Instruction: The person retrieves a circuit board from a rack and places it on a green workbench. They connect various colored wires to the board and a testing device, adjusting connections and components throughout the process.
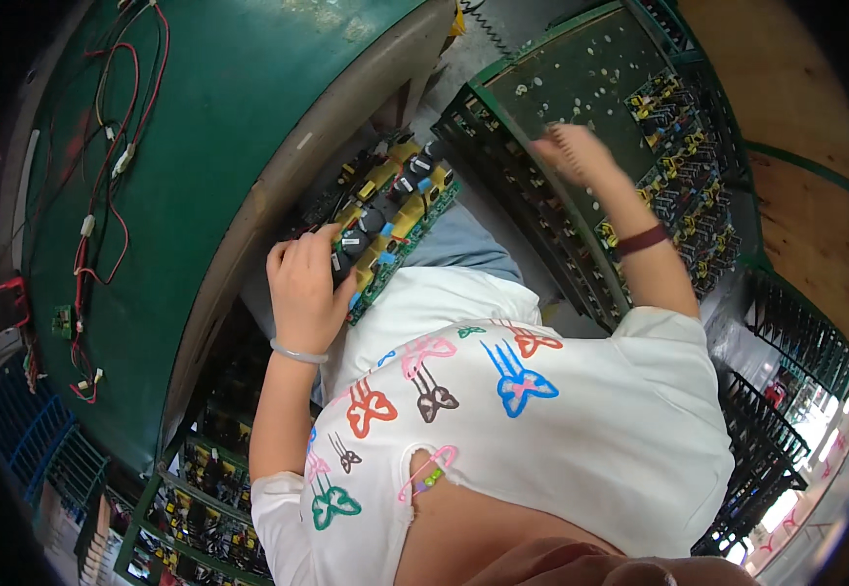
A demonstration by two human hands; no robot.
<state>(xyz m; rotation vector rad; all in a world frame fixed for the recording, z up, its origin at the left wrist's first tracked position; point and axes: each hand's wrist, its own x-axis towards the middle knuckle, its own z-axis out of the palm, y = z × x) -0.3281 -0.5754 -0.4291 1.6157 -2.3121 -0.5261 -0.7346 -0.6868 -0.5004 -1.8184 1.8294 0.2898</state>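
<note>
Holding green circuit boards in the left hand

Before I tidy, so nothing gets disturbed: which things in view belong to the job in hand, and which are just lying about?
Likely in the job:
populated circuit-board panel, held by the left hand
more circuit boards on the green-rimmed tray, below the right hand

Seemingly lying about:
wire harness on the green tabletop
small green board near its wires
</note>
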